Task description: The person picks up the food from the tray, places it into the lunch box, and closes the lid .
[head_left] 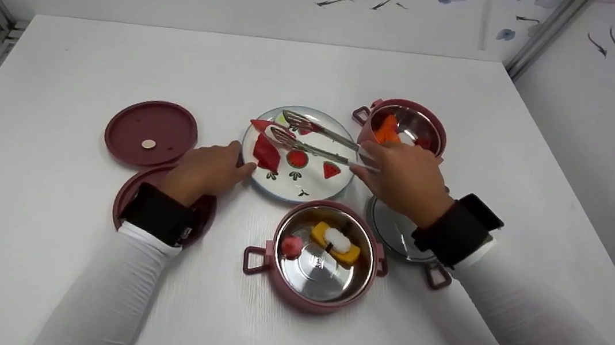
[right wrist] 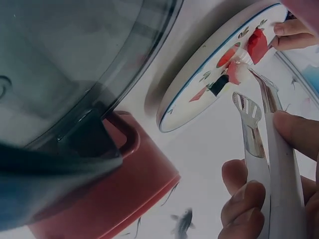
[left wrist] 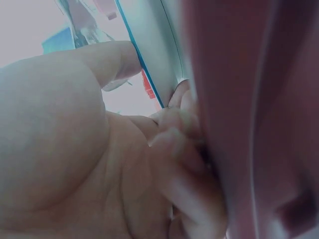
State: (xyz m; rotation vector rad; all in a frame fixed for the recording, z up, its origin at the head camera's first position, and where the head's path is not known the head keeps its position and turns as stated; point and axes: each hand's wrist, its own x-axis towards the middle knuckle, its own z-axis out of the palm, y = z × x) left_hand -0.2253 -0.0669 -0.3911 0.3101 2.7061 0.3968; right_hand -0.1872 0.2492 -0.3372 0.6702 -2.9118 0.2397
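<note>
My left hand [head_left: 206,169] pinches the left rim of a white plate [head_left: 311,187] with a blue edge and printed watermelon pictures, thumb on top. A red piece [head_left: 267,153] lies on the plate near that thumb, with another red piece [head_left: 262,125] behind it. My right hand [head_left: 408,175] grips a pair of tongs [right wrist: 284,169] with white handles and slotted metal heads. The tongs reach over the plate from the right, their heads apart near the red pieces. In the left wrist view the plate's rim [left wrist: 134,40] shows between thumb and fingers.
In front stands a pink pot [head_left: 315,306] holding a yellow block [head_left: 353,253] with a white top and a pink ball [head_left: 292,246]. A smaller pot [head_left: 439,127] behind contains orange pieces [head_left: 388,128]. Burgundy lids [head_left: 142,125] lie left; a see-through lid [head_left: 394,228] sits right.
</note>
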